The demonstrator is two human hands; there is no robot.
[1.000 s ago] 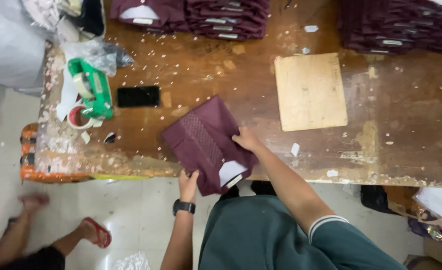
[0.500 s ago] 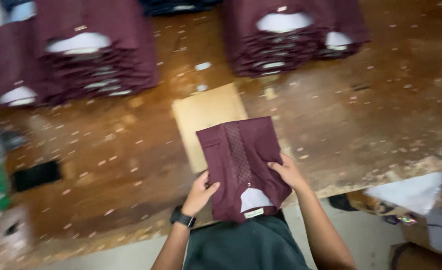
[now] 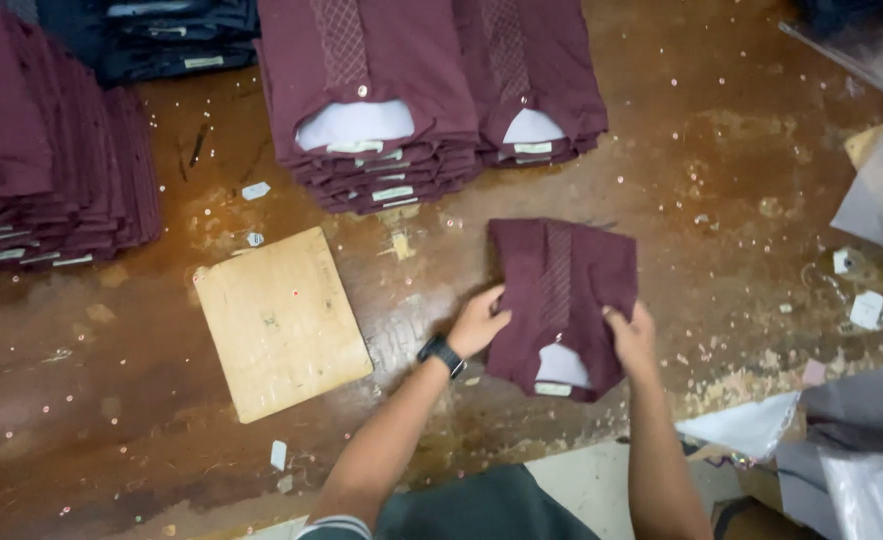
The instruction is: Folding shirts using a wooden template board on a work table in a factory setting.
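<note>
A folded maroon shirt (image 3: pixel 562 290) with a patterned centre strip lies on the worn brown table (image 3: pixel 742 170), its white-lined collar toward me. My left hand (image 3: pixel 477 322), with a black watch on the wrist, grips the shirt's left edge. On the opposite edge, near the collar, my right hand (image 3: pixel 632 338) holds the fabric. Both hands have the shirt between them, close to the table's front edge.
Stacks of folded maroon shirts (image 3: pixel 422 90) stand at the back, another stack (image 3: pixel 52 150) at the far left, dark blue ones (image 3: pixel 162 35) behind. A tan folding board (image 3: pixel 280 320) lies left of my hands. Plastic bags (image 3: pixel 862 450) sit at the right.
The shirt has travelled from the table's left part, past the tan board, to the right of it. Both hands stayed on it; the view swung toward the stacks.
</note>
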